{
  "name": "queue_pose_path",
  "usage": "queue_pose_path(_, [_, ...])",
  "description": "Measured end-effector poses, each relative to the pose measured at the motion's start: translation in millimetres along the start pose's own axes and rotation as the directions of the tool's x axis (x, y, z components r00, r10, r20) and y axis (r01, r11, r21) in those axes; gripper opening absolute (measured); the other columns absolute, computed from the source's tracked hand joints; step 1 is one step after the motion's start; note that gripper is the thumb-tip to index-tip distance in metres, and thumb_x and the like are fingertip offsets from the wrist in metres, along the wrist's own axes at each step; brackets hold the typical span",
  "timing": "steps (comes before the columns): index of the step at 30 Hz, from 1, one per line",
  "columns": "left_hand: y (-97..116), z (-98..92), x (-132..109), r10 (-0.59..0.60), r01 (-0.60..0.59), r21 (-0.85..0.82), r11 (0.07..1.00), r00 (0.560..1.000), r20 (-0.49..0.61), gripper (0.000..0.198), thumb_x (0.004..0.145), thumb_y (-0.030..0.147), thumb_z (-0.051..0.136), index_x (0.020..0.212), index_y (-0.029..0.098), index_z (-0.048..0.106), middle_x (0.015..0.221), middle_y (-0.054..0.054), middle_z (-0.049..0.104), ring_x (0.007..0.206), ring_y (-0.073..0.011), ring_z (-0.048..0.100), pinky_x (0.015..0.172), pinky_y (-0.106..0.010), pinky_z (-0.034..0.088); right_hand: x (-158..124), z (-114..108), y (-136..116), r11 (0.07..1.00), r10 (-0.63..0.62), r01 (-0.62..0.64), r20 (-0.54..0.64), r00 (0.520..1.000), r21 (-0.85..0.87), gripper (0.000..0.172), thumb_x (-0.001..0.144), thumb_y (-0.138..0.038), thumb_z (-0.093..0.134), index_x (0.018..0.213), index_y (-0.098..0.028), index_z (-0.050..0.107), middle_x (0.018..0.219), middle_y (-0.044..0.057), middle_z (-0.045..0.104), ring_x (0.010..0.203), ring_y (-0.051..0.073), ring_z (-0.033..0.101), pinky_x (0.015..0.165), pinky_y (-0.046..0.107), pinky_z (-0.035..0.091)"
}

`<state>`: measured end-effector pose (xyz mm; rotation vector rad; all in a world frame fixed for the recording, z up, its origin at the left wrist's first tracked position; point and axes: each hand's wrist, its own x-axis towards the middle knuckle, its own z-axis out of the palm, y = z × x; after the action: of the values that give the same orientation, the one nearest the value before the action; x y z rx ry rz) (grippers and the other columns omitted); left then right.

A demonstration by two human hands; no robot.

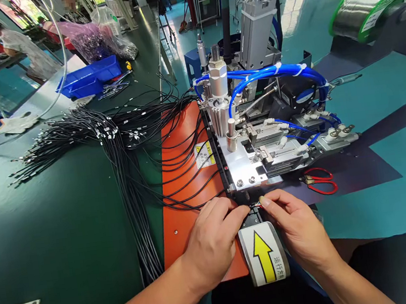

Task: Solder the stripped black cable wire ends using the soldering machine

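At the front of a metal machine (239, 159) with blue air hoses, my left hand (212, 238) pinches a black cable (191, 208) near its end. Thin coloured wires (257, 205) come out of that end. My right hand (298, 224) closes thumb and finger on the wire tips. Both hands meet just above a curved plate (264, 256) marked with a yellow arrow. Several more black cables (184, 163) run over the orange board (181, 232) into the machine's edge. What lies under my left fingers is hidden.
A thick bundle of black cables (134, 201) covers part of the green table (66, 225). Blue bins (99, 73) stand at the back. Red-handled snips (321, 181) lie right of the machine, below a solder wire spool (352, 10). Other people are in the background.
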<state>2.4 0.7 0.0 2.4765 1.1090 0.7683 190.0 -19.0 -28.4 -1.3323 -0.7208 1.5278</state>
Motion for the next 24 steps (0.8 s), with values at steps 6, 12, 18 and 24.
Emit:
queue_pose_path(6, [0.3, 0.1, 0.2, -0.005, 0.005, 0.021, 1.0, 1.0, 0.005, 0.029, 0.095, 0.008, 0.042, 0.113, 0.015, 0.064, 0.09, -0.008, 0.057, 0.082, -0.0189, 0.052, 0.07, -0.032, 0.048, -0.1, 1.0, -0.6, 1.0, -0.005, 0.004, -0.018, 1.0, -0.031, 0.03, 0.082, -0.05, 0.072, 0.085, -0.021, 0.068, 0.071, 0.001, 0.061, 0.06, 0.014, 0.049, 0.054, 0.024, 0.04])
queue_pose_path(12, [1.2, 0.5, 0.5, 0.007, -0.008, 0.066, 0.998, 1.0, 0.007, 0.028, 0.097, 0.011, 0.041, 0.113, 0.015, 0.064, 0.09, -0.008, 0.058, 0.083, -0.019, 0.052, 0.071, -0.033, 0.049, -1.1, 1.3, 1.0, 0.999, 0.0, -0.002, -0.031, 1.0, -0.047, 0.03, 0.083, -0.051, 0.071, 0.086, -0.021, 0.067, 0.072, 0.001, 0.061, 0.061, 0.015, 0.05, 0.055, 0.025, 0.042])
queue_pose_path(18, [2.5, 1.4, 1.3, 0.02, -0.025, 0.121, 0.992, 0.999, 0.038, 0.024, 0.096, 0.012, 0.046, 0.107, 0.014, 0.066, 0.089, -0.009, 0.056, 0.084, -0.02, 0.052, 0.072, -0.034, 0.049, -0.8, 2.8, 0.4, 0.998, -0.008, 0.004, -0.052, 0.999, -0.065, 0.032, 0.081, -0.052, 0.072, 0.086, -0.021, 0.067, 0.069, 0.0, 0.059, 0.058, 0.013, 0.047, 0.052, 0.024, 0.041])
queue_pose_path(24, [2.6, 1.9, 1.6, 0.008, -0.019, 0.15, 0.988, 0.997, 0.072, 0.023, 0.095, 0.012, 0.045, 0.104, 0.015, 0.066, 0.088, -0.008, 0.054, 0.081, -0.0199, 0.05, 0.07, -0.034, 0.047, -3.4, 4.0, 0.3, 0.998, -0.014, 0.01, -0.058, 0.998, -0.061, 0.031, 0.083, -0.052, 0.071, 0.086, -0.021, 0.067, 0.07, 0.0, 0.06, 0.059, 0.013, 0.048, 0.052, 0.023, 0.041])
